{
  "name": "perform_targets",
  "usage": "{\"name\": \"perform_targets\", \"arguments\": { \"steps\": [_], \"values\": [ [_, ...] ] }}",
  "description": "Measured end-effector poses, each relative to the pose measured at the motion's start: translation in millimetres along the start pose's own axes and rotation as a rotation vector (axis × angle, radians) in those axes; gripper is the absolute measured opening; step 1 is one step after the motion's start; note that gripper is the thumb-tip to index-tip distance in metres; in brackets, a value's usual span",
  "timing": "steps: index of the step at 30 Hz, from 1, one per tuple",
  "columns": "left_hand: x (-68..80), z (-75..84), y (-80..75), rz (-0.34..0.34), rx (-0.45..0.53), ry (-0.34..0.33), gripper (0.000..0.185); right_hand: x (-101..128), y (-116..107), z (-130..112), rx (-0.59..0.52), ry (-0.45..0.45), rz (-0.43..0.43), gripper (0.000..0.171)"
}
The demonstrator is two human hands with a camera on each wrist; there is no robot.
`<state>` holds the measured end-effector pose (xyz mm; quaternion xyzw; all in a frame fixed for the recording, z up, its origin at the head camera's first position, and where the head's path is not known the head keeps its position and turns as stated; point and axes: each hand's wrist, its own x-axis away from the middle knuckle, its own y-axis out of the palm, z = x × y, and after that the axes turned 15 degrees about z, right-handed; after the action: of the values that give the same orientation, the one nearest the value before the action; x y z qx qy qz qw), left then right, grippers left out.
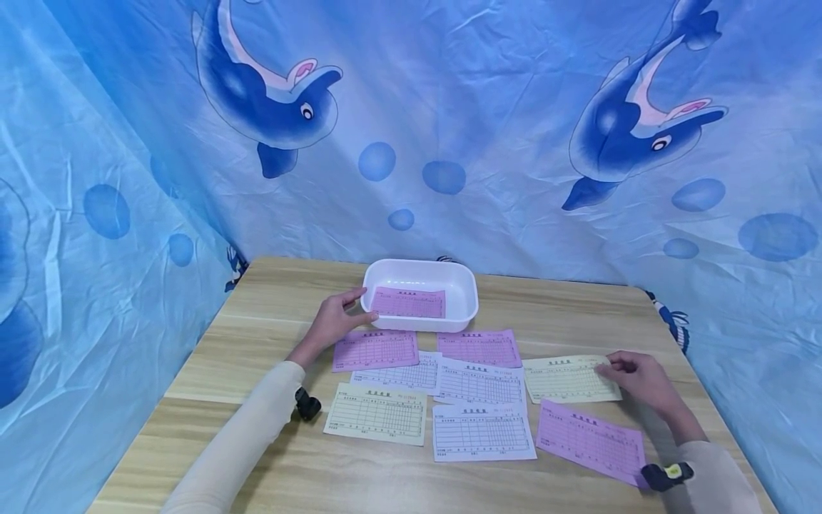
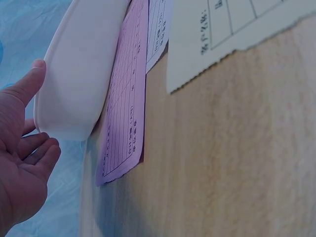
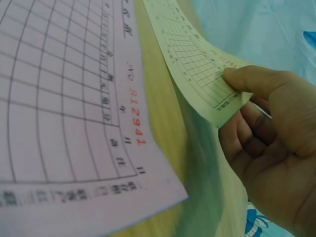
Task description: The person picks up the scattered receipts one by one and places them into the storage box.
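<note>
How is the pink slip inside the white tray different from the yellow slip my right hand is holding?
The pink slip in the tray is pink; the yellow slip is pale yellow. The pink one lies inside the white tray, untouched; the yellow one lies on the wooden table, its right edge pinched and lifted by the right hand. The left hand touches only the tray's rim. Both are printed grid forms of similar shape.

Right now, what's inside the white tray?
One pink form lies flat on the floor of the white tray, with the left hand at the tray's left rim. Anything under that form is covered and cannot be seen.
</note>
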<state>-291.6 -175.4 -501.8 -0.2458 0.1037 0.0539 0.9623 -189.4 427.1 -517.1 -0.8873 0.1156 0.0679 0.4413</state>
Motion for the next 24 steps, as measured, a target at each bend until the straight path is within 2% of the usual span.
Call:
{"name": "perform_targets", "arguments": {
  "steps": [8,13,18,24],
  "values": [
    [1.0,1.5,-0.1,0.004,-0.007,0.001,0.077,-1,-5,1,-0.106,0.055,0.036,0.032],
    [1.3,0.3,-0.9,0.006,-0.005,0.005,0.078,-3,-8,-4,-0.166,0.138,0.084,0.040],
    [1.5,0.4,-1.4,0.007,-0.005,0.007,0.078,-6,-10,-8,-0.175,0.205,0.127,0.048],
    [0.8,1.1,-0.6,-0.001,0.000,0.001,0.080,-9,-11,-14,-0.233,0.273,0.171,0.048]
  ]
}}
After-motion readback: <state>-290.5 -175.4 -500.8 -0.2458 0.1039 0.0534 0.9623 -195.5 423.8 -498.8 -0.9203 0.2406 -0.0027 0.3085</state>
